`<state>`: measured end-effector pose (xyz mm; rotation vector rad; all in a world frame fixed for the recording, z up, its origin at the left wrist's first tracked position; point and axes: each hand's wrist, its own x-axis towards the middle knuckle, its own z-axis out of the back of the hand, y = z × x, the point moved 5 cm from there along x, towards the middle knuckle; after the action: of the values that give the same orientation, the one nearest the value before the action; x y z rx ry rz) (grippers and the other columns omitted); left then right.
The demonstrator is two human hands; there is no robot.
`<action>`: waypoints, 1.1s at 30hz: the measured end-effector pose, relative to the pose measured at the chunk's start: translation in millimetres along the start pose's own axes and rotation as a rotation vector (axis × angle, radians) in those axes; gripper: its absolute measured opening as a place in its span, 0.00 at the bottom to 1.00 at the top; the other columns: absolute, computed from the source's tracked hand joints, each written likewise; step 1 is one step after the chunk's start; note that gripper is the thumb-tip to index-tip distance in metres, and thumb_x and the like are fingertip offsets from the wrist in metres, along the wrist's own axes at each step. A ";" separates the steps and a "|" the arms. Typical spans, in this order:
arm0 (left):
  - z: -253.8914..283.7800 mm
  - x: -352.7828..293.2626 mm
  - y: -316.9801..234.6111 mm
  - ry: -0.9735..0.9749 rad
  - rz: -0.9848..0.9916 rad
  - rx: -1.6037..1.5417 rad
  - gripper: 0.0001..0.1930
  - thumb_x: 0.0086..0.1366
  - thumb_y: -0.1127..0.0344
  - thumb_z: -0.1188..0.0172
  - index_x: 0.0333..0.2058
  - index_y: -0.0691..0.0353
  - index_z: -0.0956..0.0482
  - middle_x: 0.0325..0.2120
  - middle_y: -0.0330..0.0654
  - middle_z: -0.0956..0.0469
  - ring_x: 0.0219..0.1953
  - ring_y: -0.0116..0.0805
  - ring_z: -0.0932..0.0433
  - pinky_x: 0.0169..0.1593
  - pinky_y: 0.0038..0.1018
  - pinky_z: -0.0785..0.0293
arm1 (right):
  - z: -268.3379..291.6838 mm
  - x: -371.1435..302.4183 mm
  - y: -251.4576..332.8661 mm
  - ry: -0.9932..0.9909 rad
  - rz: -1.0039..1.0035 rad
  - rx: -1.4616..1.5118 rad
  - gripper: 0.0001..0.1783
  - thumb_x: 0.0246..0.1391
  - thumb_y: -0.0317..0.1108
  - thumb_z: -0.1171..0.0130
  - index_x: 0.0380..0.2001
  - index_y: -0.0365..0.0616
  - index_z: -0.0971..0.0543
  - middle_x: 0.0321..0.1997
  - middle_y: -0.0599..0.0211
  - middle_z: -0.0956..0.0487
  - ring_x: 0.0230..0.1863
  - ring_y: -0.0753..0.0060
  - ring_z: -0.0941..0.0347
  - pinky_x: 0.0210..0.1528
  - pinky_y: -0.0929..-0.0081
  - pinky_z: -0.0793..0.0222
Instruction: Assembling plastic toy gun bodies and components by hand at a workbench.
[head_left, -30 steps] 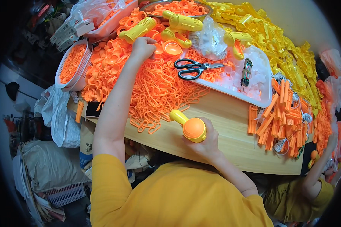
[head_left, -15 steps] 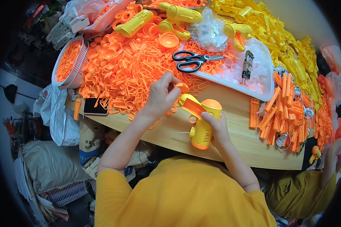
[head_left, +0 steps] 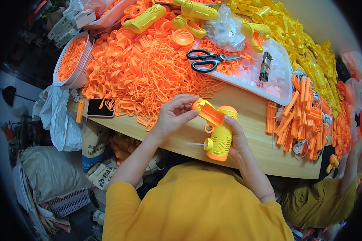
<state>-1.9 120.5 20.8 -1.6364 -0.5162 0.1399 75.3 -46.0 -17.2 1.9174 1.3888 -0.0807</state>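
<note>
My right hand [head_left: 238, 136] is wrapped round the yellow barrel-shaped toy body [head_left: 220, 140], its thumb on the upper side. Orange pieces cap both ends of the barrel, and a thin pale rod sticks out on its left. From the barrel a handle [head_left: 211, 114] juts up and left, its orange hollow facing up. My left hand [head_left: 176, 115] pinches a round orange cap [head_left: 196, 105] against the handle's far end. Whether the cap is seated, I cannot tell; my fingers partly cover it.
A heap of orange plastic parts [head_left: 132, 68] covers the table's left. Scissors [head_left: 207, 60] lie by a white tray [head_left: 265, 94]. Orange strips with wires [head_left: 295, 116] are piled right, yellow shells [head_left: 309, 52] behind. A phone [head_left: 100, 107] lies at the left edge. Another person's arm [head_left: 352, 164] shows far right.
My left hand has come down and right, bringing the orange cap from above the handle to its end. The toy body has shifted slightly down and tilted.
</note>
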 end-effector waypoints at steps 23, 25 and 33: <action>7.8 -9.5 12.0 -0.022 0.235 0.039 0.18 0.70 0.60 0.58 0.23 0.64 0.30 0.20 0.37 0.30 0.24 0.22 0.34 0.31 0.20 0.36 | -26.4 -5.4 -16.8 0.045 -0.067 -0.340 0.32 0.44 0.41 0.39 0.51 0.42 0.35 0.45 0.55 0.27 0.37 0.61 0.23 0.40 0.59 0.23; 19.9 -3.8 4.1 -0.090 0.167 0.170 0.15 0.69 0.62 0.55 0.25 0.64 0.29 0.21 0.36 0.29 0.24 0.21 0.33 0.30 0.20 0.36 | -26.2 2.6 -18.5 0.067 -0.047 -0.349 0.31 0.45 0.42 0.39 0.51 0.42 0.35 0.44 0.55 0.26 0.37 0.62 0.23 0.39 0.60 0.23; 162.7 33.6 -55.7 -0.688 -0.265 0.988 0.04 0.58 0.72 0.39 0.32 0.65 0.21 0.28 0.36 0.24 0.25 0.22 0.28 0.29 0.20 0.31 | -8.3 6.4 -16.9 0.013 -0.038 -0.201 0.27 0.50 0.43 0.39 0.50 0.43 0.34 0.40 0.54 0.23 0.38 0.63 0.23 0.37 0.62 0.23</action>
<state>-48.5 285.2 58.5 -0.5112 -0.9797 0.6591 60.8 -33.8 -23.2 1.7293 1.3870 0.0512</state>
